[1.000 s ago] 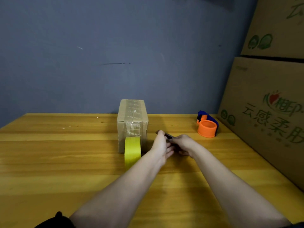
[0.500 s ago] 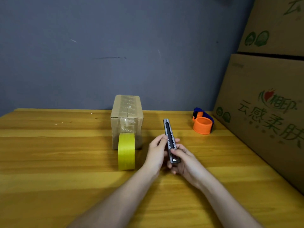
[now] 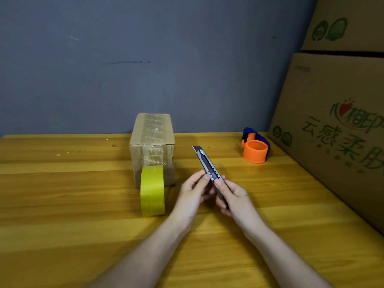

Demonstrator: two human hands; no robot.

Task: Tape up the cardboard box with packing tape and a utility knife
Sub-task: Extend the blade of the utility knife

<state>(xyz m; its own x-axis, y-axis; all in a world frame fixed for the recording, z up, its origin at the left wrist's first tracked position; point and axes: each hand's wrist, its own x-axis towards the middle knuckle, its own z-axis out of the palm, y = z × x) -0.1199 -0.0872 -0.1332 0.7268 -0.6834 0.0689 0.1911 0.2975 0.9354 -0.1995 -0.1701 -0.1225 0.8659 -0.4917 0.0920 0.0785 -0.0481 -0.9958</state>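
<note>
- While both hands met over the table (image 3: pixel 62 235), the right hand (image 3: pixel 232 194) was wrapped around the handle of the knife (image 3: pixel 208 170), thumb on the slider; the left hand (image 3: pixel 193 190) pinched the knife's side.
- Its short blade was out, pointing away from the person, right of the box (image 3: pixel 152 148).
- The box stood near the table's back edge, shiny tape already across its top; it looked light and stiff.
- A yellow tape roll (image 3: pixel 152 191) stood on edge, touching or just in front of the box, likely to roll.
- The knife seemed rigid and slim, safest held by the handle.
- Bare tabletop lay left of the box; an orange dispenser (image 3: pixel 255 150) and big cartons (image 3: pixel 336 132) crowded the right.
</note>
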